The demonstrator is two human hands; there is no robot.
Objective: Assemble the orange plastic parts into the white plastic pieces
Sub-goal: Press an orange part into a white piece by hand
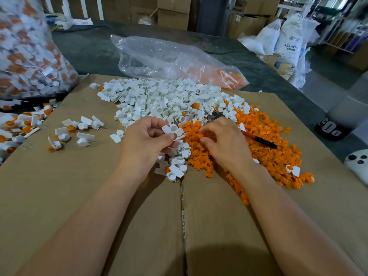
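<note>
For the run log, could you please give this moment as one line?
left hand: holds white piece | right hand: on orange pile, grip unclear | status: not yet joined

Only stuff I can actually read from here is "ABS RESIN" on the white sack far right, plus big white letters on a black object that I can't make out.

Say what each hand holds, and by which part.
Left hand pinches a white piece by its flat tab. Right hand curls into the orange parts; whether it holds one cannot be told.
</note>
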